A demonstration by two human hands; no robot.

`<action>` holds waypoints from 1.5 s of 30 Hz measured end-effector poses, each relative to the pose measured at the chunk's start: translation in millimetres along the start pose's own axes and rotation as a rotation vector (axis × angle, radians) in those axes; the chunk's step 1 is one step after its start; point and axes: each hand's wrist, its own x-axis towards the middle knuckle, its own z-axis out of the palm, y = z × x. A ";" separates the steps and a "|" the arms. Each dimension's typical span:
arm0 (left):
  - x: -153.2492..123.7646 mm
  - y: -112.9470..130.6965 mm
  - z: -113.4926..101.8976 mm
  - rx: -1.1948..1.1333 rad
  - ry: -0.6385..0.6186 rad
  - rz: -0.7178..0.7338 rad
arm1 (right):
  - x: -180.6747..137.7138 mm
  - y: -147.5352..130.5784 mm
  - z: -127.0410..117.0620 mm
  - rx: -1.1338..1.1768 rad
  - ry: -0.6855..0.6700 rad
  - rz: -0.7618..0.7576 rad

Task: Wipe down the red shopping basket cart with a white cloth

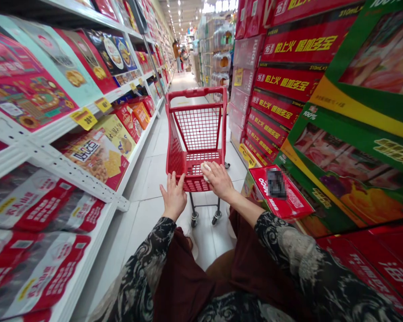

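A small red shopping cart point(172, 143) with mesh plastic walls stands in front of my knees, its basket holding nothing that I can see. At its near left corner is my left hand point(173, 195), fingers stretched and apart, the tips at the rim. Under the fingers of my right hand point(219, 180) is a crumpled white cloth or tissue point(206, 169), held against the near right part of the basket's rim. The palm and fingers hide most of the white piece.
Shelves point(116, 94) with boxed and bagged goods line my left. On the right rise stacks of red drink cartons point(289, 80) and green gift boxes point(366, 147). A red box point(289, 201) juts out by my right knee. Far down the aisle a person point(177, 53) stands.
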 end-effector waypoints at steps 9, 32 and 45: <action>-4.6 -6.2 4.0 0.036 0.012 -0.002 | -5.5 36.6 -9.1 0.143 0.179 0.068; -1.5 0.9 4.1 -0.013 0.007 -0.031 | -13.4 3.4 15.8 0.201 0.217 0.097; 1.3 4.5 3.2 0.005 -0.009 -0.035 | -2.7 12.0 -0.6 0.154 0.224 0.119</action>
